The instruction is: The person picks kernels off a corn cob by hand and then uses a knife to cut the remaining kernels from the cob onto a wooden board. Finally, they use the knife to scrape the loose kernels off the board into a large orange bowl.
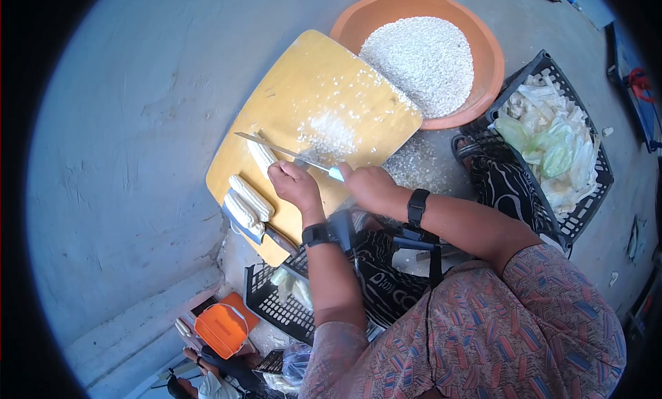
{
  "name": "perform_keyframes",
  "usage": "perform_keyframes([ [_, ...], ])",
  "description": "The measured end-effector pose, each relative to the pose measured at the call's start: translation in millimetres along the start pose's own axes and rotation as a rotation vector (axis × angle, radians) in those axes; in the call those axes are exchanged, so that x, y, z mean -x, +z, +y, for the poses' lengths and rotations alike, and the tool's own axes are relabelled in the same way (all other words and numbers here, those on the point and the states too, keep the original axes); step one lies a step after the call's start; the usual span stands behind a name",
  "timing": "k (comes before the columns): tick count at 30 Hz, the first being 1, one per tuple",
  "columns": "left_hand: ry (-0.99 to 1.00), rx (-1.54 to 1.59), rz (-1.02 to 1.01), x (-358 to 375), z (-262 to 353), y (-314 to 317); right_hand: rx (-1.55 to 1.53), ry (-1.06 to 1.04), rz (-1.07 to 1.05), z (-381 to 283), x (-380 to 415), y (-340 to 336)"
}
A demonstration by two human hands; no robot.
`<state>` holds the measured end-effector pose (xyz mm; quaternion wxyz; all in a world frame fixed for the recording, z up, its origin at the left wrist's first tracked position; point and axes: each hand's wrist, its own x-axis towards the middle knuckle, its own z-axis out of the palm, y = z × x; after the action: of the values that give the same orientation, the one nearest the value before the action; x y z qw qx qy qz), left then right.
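Observation:
My left hand [295,185] is closed round the lower end of a white corn cob [262,155] over the yellow board [289,75]. In my right hand [369,186] is the pale blue handle of a long knife [276,148]; its blade lies across the cob. Several loose white kernels [331,132] are heaped and scattered on the board. Two more cobs [251,197] lie near the board's left edge, beside a wide-bladed cleaver [279,240] with a dark handle, its blade partly hidden under a cob.
An orange basin [493,61] of white kernels stands behind the board. Right of it is a black crate [594,185] with husks and plastic. Another black crate [258,295] and an orange bucket [222,330] are at lower left, near another person [210,384].

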<state>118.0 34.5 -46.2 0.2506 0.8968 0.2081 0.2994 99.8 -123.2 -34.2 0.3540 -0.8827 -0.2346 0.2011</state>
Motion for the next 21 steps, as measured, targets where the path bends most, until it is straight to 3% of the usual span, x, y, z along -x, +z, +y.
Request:
perform_keyframes([
  [6, 0.003, -0.043, -0.033, 1.1, 6.4, -1.9, 0.015, 0.023, -0.022, -3.0, 32.9, -17.3],
  [8, 0.144, -0.065, -0.049, 1.6, 12.2, -1.0, 0.038, 0.013, -0.002, 7.1, 53.8, -18.0],
  [11, 0.178, -0.046, -0.065, 1.8, 20.2, 1.6, 0.021, 0.055, -0.017, 12.4, 67.2, -18.1],
  [21, 0.258, -0.035, -0.084, 7.6, 30.2, 7.5, -0.122, 0.168, -0.027, 12.2, 24.4, -5.6],
])
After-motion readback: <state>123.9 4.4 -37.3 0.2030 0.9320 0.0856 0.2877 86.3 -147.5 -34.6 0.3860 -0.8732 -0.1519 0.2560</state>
